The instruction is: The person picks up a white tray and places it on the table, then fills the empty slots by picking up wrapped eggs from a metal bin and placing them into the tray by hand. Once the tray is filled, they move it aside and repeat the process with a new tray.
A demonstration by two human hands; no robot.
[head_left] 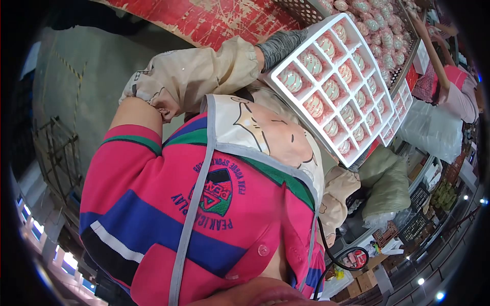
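Note:
A white divided tray (334,69) is tilted in front of me, its compartments holding round wrapped items (331,89) with pale green and red print. My left hand (284,48), in a grey knit glove, grips the tray's upper left edge, with the fingers mostly hidden behind it. At the lower right edge, a bit of my gloved right hand (363,157) shows beneath the tray and holds it; its fingers are largely out of sight. Both arms wear beige patterned sleeves. Just beyond the held tray is a second white divided tray (399,113).
A perforated crate (408,53) full of similar wrapped items stands at the upper right. A worn red tabletop (219,14) runs along the top. Another person (451,84) reaches in from the right, near clear plastic bags (434,127). A green sack (389,191) lies lower right.

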